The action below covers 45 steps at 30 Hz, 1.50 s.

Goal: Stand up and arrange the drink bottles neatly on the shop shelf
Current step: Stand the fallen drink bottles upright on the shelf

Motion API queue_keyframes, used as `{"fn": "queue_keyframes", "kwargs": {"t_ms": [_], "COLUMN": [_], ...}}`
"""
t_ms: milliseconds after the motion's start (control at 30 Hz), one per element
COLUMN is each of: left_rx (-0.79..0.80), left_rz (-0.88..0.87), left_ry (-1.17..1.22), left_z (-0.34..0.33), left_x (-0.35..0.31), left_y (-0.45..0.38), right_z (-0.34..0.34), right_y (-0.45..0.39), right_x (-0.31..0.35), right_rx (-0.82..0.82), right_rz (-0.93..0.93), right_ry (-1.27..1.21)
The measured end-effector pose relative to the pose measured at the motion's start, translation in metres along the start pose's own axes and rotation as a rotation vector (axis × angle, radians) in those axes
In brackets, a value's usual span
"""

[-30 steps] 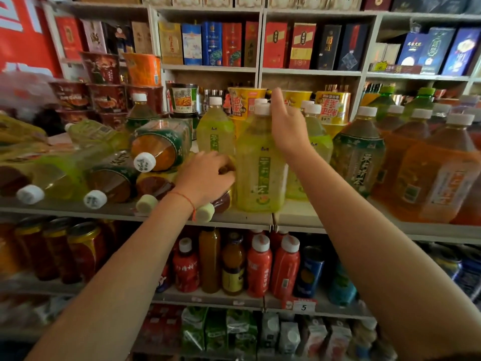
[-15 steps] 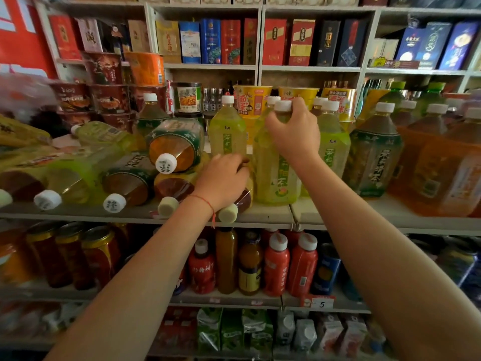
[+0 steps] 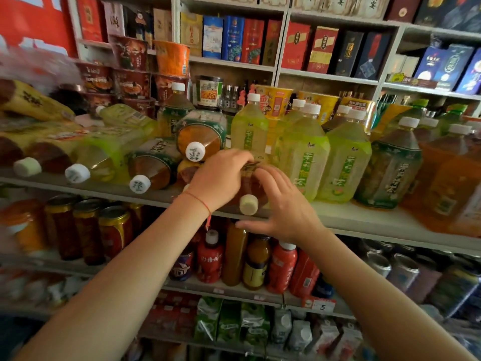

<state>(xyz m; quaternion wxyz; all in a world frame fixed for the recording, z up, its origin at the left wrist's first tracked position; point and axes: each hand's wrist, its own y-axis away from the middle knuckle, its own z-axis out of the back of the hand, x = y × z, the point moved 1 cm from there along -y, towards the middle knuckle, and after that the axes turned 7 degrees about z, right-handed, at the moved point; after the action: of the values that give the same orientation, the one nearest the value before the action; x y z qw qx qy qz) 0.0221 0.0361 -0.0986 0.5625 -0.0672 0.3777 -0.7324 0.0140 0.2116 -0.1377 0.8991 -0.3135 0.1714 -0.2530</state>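
pile (image 3: 153, 165): bottles lying on their sides, caps outward, along the left part of the shelf (image 3: 364, 220); not yet stood up
left hand (image 3: 221, 178): fingers curled over a lying brown bottle (image 3: 251, 188) at the front edge, cap toward the viewer
right hand (image 3: 283, 207): spread wide, fingers on that bottle's right side; not gripping
row (image 3: 346, 162): green and dark bottles upright to the right, well ordered
step: picking the brown bottle out of the pile
next: probably tip it cap-up; set it beside the row
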Motion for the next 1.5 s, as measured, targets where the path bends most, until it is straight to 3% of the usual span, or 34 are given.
{"fn": "queue_keyframes", "kwargs": {"t_ms": [100, 267, 467, 533, 600, 667, 767, 867, 1100, 1233, 1500], "left_rx": [-0.048, -0.127, -0.090, -0.236, -0.478, -0.566, -0.356, -0.204, -0.197, -0.197, -0.150], "left_rz": [0.012, 0.035, 0.060, -0.072, -0.193, -0.139, 0.057, 0.105, 0.006, -0.026, -0.017], "left_ry": [-0.073, -0.094, -0.080, -0.129, -0.238, -0.332, -0.251, -0.043, -0.157, -0.179, -0.031], "left_z": [-0.003, 0.006, 0.015, 0.019, 0.030, 0.047, 0.057, 0.054, 0.059, 0.061, 0.060], "left_x": [0.001, -0.005, -0.009, -0.018, -0.023, -0.018, 0.011, 0.041, 0.071, 0.077, 0.076], "left_y": [0.016, 0.023, 0.039, 0.046, 0.046, 0.033, 0.017, 0.013, -0.001, -0.009, -0.007], "right_z": [-0.012, -0.016, -0.014, -0.008, 0.001, 0.012, 0.028, 0.039, 0.023, 0.006, -0.014], "right_y": [-0.004, -0.011, -0.014, -0.017, -0.023, -0.034, -0.055, -0.084, -0.147, -0.155, -0.150], "right_x": [-0.003, 0.001, 0.001, 0.005, 0.009, 0.011, 0.009, 0.008, -0.011, -0.018, -0.020], "right_rx": [0.047, -0.065, -0.216, -0.249, -0.249, -0.248, -0.290, -0.319, -0.423, -0.270, -0.285], "right_rz": [-0.005, 0.019, 0.022, 0.023, -0.001, -0.078, -0.235, -0.408, -0.673, -0.737, -0.702], "right_ry": [0.085, 0.160, 0.010, -0.047, -0.101, -0.186, -0.307, -0.320, -0.280, -0.176, 0.056]}}
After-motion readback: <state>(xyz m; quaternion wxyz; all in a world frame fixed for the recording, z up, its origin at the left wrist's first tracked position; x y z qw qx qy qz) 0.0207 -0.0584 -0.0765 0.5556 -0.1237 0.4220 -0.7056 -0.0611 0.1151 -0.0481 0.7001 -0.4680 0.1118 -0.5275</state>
